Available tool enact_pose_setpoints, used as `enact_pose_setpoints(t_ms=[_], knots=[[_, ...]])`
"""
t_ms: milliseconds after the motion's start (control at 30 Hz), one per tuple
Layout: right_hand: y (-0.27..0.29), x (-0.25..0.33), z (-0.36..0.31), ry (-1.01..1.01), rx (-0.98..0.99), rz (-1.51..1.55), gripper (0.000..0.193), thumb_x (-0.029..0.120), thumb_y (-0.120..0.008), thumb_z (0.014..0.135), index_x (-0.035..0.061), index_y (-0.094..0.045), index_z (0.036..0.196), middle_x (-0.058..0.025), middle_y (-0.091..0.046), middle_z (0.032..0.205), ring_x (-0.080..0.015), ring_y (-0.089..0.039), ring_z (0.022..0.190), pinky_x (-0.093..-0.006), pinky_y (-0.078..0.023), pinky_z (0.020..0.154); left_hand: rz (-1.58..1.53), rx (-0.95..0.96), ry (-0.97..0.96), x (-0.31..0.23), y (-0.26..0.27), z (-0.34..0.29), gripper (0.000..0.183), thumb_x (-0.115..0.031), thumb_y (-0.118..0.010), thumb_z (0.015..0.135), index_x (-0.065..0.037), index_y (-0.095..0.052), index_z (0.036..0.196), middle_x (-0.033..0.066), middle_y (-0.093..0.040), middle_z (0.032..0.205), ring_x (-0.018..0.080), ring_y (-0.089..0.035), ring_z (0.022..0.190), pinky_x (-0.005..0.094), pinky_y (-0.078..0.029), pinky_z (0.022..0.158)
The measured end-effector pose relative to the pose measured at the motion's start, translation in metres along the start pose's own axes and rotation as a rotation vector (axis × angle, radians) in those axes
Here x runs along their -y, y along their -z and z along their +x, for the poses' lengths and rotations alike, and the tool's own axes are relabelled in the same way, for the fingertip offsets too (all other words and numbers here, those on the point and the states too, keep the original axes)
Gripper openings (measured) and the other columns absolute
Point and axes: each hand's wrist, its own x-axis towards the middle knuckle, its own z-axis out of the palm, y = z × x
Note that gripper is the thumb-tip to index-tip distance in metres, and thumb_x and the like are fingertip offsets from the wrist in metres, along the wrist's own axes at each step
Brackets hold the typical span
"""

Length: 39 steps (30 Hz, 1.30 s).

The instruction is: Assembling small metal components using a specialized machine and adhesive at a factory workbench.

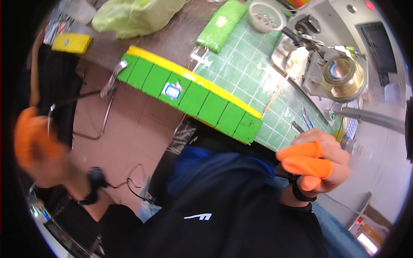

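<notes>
My left hand (41, 148) is out at the far left, away from the table, smeared by motion. Orange finger cots cover its fingers, and I cannot make out their grip. Close to the table's right front edge, my right hand (320, 165) is curled closed with orange finger cots on. Whatever it may hold is hidden inside the fingers. Nearest to it lies a long green board (200, 99) with black cross lines, a yellow strip (193, 77) along its far edge and a blue-and-white label (172, 90). The board's left end reaches over the table edge.
A machine (344, 71) with a round brass-coloured part stands at the right. Tweezers (307, 118) and a thin wooden stick (275, 93) lie on the green grid mat (241, 64). A bowl of small metal bits (266, 17), a green packet (221, 26) and a yellow block (72, 43) sit farther back.
</notes>
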Motion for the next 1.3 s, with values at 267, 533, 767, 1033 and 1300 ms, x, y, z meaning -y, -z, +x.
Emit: enact_pose_setpoints(t_ms=[267, 533, 767, 1033, 1300], knots=[[0.008, 0.001, -0.013, -0.108, -0.208, -0.112, 0.044, 0.039, -0.074, 0.086, -0.0049, -0.075, 0.094, -0.0168, -0.076, 0.089, -0.0267, -0.07, 0.075, -0.0332, -0.054, 0.067, -1.301, 0.339, -0.081, -0.221, -0.089, 0.038, 0.026, -0.016, -0.088, 0.07, -0.012, -0.075, 0.092, 0.0071, -0.062, 0.102, 0.0227, -0.062, 0.083, 0.0367, -0.051, 0.071], [0.025, -0.006, -0.005, -0.068, -0.126, -0.254, 0.052, 0.054, -0.057, 0.099, 0.003, -0.065, 0.091, -0.0193, -0.069, 0.076, -0.0313, -0.064, 0.072, -0.0432, -0.053, 0.068, -1.653, 0.614, 0.26, -0.228, -0.106, 0.069, 0.017, -0.01, -0.085, 0.072, -0.007, -0.071, 0.082, 0.0112, -0.054, 0.101, 0.0175, -0.052, 0.08, 0.0288, -0.04, 0.069], [0.014, -0.022, 0.001, -0.031, -0.114, -0.046, 0.051, 0.047, -0.061, 0.099, -0.0036, -0.065, 0.092, -0.0247, -0.072, 0.086, -0.03, -0.069, 0.078, -0.0395, -0.057, 0.07, -1.73, 0.505, 0.342, -0.231, -0.111, 0.061, 0.019, -0.006, -0.084, 0.071, -0.001, -0.069, 0.08, 0.0136, -0.053, 0.102, 0.0148, -0.051, 0.076, 0.0254, -0.039, 0.063], [0.01, -0.017, 0.003, -0.087, -0.011, -0.009, 0.051, 0.026, -0.096, 0.064, -0.0058, -0.072, 0.096, -0.0178, -0.072, 0.083, -0.0234, -0.066, 0.074, -0.0302, -0.054, 0.064, -1.747, 0.66, 0.371, -0.226, -0.102, 0.074, 0.019, -0.008, -0.082, 0.076, -0.003, -0.066, 0.085, 0.0132, -0.052, 0.1, 0.0143, -0.049, 0.074, 0.0249, -0.037, 0.064], [0.009, -0.019, 0.003, -0.111, -0.076, -0.019, 0.035, 0.013, -0.093, 0.067, -0.004, -0.072, 0.09, -0.0133, -0.071, 0.08, -0.0212, -0.064, 0.07, -0.0289, -0.052, 0.059, -1.696, 0.652, 0.327, -0.233, -0.108, 0.075, 0.021, -0.014, -0.082, 0.076, -0.006, -0.065, 0.086, 0.0115, -0.053, 0.098, 0.0177, -0.049, 0.083, 0.0296, -0.037, 0.072]])
